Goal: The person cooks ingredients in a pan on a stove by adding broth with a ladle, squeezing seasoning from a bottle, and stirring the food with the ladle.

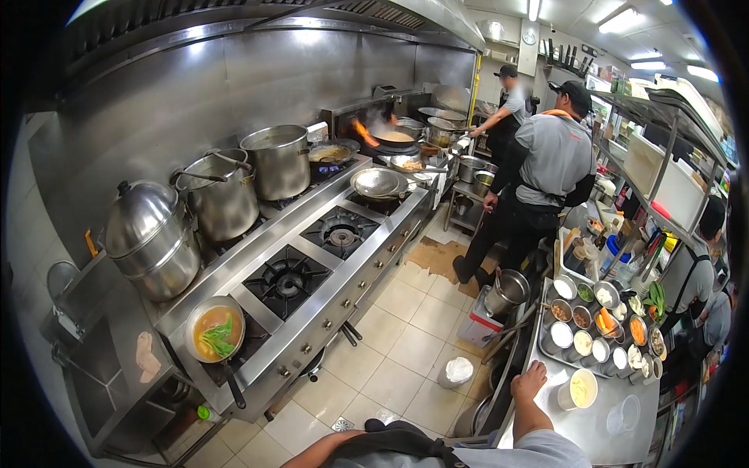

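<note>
My right hand (529, 382) rests at the edge of the steel worktable (558, 437), fingers apart and holding nothing. Just right of it stands a white tub (577, 389) with pale yellow food inside, and a clear plastic cup (622, 415) is beyond that. Only part of my left forearm shows at the bottom; the hand itself is out of view. On the stove's near left burner sits a frying pan (215, 331) of brownish broth with green leaves, its black handle pointing toward me.
Large stockpots (275, 168) and a lidded steamer pot (153, 242) line the stove's back. A wok (379, 183) sits farther along. Flames rise near another wok (394, 138), where co-workers stand. Metal containers of ingredients (581, 343) crowd the worktable. A white bucket (456, 372) is on the floor.
</note>
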Motion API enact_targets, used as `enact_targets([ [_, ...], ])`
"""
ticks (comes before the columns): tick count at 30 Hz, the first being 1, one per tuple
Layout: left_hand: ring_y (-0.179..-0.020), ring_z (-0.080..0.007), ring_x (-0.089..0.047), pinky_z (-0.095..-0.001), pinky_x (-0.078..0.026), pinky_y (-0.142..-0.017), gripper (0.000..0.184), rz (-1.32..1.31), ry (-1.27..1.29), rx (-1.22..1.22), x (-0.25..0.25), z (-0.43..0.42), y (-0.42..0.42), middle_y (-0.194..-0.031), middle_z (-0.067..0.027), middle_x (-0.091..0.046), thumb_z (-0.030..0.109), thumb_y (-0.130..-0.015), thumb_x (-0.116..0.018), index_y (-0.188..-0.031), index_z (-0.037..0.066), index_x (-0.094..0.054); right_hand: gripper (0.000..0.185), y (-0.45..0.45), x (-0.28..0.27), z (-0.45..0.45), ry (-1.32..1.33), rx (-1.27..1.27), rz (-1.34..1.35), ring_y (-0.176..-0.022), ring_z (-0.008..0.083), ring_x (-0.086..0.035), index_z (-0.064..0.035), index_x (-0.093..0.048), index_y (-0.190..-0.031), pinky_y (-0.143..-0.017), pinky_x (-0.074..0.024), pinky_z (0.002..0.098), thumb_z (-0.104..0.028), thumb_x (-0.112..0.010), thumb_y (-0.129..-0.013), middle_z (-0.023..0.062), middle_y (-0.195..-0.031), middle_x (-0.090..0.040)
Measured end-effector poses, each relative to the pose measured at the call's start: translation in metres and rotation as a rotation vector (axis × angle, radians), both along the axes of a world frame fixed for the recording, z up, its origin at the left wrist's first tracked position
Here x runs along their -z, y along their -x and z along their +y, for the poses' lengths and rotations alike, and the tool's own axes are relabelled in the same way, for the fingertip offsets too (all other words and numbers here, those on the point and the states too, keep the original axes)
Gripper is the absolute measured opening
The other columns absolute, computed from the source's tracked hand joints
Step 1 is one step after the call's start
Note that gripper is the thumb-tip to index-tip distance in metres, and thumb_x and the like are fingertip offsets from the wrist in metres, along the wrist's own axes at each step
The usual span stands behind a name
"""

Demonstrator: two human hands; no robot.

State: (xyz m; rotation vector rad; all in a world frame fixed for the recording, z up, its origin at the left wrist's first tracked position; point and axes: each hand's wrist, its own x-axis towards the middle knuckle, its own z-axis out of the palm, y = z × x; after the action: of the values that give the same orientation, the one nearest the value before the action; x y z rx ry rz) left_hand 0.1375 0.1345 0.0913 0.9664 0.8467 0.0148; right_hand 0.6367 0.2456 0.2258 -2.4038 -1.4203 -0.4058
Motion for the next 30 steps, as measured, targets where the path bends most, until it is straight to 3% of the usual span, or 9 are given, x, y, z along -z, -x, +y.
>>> enact_targets([
  [12,-0.103,-0.0136,-0.054,-0.0274,-0.041,-0.092,0.048,-0.006,-0.015,-0.010,0.000,0.002,-0.001,-0.117,-0.0041,-0.059,0.042,-0.092,-0.047,-0.123,0.007,-0.057,0.052,0.007,-0.010,-0.002,-0.024,-0.006,-0.010,-0.113,0.0306,-0.041,-0.0002,-0.045,-0.108,-0.092,-0.0335,0.0389,-0.010,-0.063,-0.060,0.0159,-0.112,-0.046],
  [18,-0.103,-0.0135,-0.054,-0.0274,-0.041,-0.092,0.048,-0.008,-0.021,-0.011,0.000,0.001,-0.001,-0.117,-0.0041,-0.059,0.042,-0.092,-0.047,-0.122,0.007,-0.057,0.060,0.006,-0.012,-0.002,0.045,0.006,0.082,-0.119,0.0314,-0.038,0.0010,-0.043,-0.116,-0.096,-0.0316,0.0403,-0.011,-0.062,-0.061,0.0174,-0.120,-0.043],
  [30,-0.102,-0.0134,-0.054,-0.0273,-0.042,-0.092,0.046,-0.014,-0.036,-0.019,-0.003,0.002,-0.005,-0.117,-0.0039,-0.059,0.040,-0.092,-0.047,-0.122,0.007,-0.057,0.056,0.000,0.001,0.000,-0.049,-0.015,-0.009,-0.116,0.0316,-0.040,0.0011,-0.044,-0.112,-0.095,-0.0323,0.0401,-0.010,-0.061,-0.060,0.0170,-0.116,-0.045],
])
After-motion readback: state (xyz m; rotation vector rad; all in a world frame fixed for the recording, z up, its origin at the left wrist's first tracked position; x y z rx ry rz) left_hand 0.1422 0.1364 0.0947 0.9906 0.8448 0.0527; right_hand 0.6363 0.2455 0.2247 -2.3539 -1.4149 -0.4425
